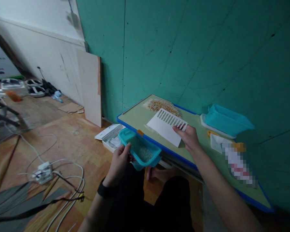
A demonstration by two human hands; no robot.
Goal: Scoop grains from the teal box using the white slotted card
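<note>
My left hand (120,158) grips the near rim of a turquoise plastic tub (125,134), tilted at the table's front edge. Fine pale grains (142,150) lie in the tub. In my right hand (188,137) is a flat white slotted scraper (163,128), its slots toward the wall and its solid edge low over the tabletop. A small line of pale grains (151,129) lies by the scraper's left edge. Behind it, yellow kernels (163,106) are spread among pale powder on the greenish table (135,112).
On the table's right stand another turquoise tub (228,119), a white lid (204,121) and a pixelated packet (239,166). A white box (108,140) is below the table's left end. Cables and a power strip (43,172) lie on the floor; a board (89,87) leans on the wall.
</note>
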